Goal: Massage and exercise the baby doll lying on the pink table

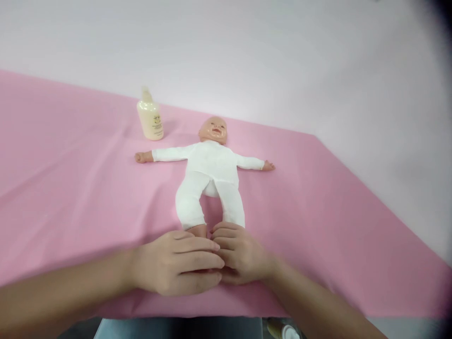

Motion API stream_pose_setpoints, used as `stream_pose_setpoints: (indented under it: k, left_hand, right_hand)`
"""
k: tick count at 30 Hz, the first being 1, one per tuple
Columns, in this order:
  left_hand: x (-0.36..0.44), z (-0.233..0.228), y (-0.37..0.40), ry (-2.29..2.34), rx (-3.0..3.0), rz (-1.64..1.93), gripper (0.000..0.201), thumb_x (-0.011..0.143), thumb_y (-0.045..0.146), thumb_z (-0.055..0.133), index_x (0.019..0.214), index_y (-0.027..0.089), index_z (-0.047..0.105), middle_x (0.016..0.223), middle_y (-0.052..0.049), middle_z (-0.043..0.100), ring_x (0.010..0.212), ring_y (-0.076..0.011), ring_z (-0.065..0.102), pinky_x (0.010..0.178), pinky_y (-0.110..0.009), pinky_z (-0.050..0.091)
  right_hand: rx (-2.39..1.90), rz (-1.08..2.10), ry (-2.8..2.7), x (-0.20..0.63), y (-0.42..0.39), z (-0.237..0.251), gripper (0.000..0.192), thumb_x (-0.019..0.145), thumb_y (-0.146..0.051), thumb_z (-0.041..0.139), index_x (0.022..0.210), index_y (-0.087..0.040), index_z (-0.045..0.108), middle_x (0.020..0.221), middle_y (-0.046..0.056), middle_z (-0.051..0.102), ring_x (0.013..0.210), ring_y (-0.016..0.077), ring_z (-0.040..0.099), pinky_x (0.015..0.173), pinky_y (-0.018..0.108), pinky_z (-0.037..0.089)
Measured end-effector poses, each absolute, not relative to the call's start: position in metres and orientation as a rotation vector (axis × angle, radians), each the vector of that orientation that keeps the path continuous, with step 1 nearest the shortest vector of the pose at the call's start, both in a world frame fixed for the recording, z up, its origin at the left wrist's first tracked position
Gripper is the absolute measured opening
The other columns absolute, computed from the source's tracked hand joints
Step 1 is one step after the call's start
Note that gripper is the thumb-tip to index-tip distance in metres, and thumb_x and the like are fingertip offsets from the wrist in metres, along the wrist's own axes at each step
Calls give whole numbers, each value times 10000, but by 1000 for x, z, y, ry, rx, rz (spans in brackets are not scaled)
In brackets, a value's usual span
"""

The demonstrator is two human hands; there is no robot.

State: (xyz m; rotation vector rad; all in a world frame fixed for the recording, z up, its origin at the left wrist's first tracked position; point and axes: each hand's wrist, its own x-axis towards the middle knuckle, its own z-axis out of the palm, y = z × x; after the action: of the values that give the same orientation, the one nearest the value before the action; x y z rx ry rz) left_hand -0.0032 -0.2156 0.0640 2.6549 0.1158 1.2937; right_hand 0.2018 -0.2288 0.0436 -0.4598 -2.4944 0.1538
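Note:
A baby doll (212,162) in white clothes lies on its back on a pink cloth (289,202), arms stretched out sideways and head at the far end. My left hand (181,263) is wrapped over the doll's lower leg and foot on the left. Around the other foot, my right hand (240,254) has its fingers curled. The fingertips of both hands meet between the legs. Both of the doll's feet are hidden under my hands; only a bit of bare ankle (198,230) shows above my left hand.
A cream-coloured pump bottle (151,117) stands on the cloth beyond the doll's arm on the left. White surface (247,56) extends behind the cloth. Below the near edge are a grey-blue surface (141,328) and a container with a white cap (290,332), partly cut off.

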Motion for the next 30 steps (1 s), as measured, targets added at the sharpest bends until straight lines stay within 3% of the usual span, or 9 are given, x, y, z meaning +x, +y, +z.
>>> stream_pose_setpoints:
  k: [7,12,17,24,30]
  left_hand:
    - [-4,62,-209,39,2736,1216,153,943,145,502,1028,160,628,937,-30,722,924,-131,647,960,-290,501]
    - [-7,61,-205,-7,2760,1183,216,909,214,522,1070,111,624,937,-86,701,967,-207,622,896,-368,529]
    - [-8,57,-204,8,2763,1157,265,845,225,549,1081,116,600,932,-89,698,956,-223,621,856,-388,532]
    - [-6,55,-203,-40,2760,1072,363,786,197,545,1140,115,561,970,-114,676,947,-240,616,826,-414,528]
    - [-5,54,-202,-43,2737,1042,389,769,196,547,1152,133,546,986,-116,656,942,-237,610,818,-414,523]
  right_hand:
    - [-488,190,-2590,202,-230,48,211,928,-343,497,817,-186,583,754,40,626,775,167,562,826,352,494]
    - [-474,274,-2620,202,-228,52,290,933,-356,464,726,-192,585,695,25,633,733,161,565,797,340,480]
    - [-476,402,-2769,204,-223,54,394,926,-523,454,831,-185,632,736,33,656,735,166,576,779,336,462]
    - [-840,250,-2770,211,-219,67,417,952,-441,420,668,-183,582,610,-5,583,642,144,508,1046,422,349]
    - [-960,373,-2782,212,-216,70,400,913,-477,501,645,-184,557,612,-17,566,633,139,503,1061,458,322]
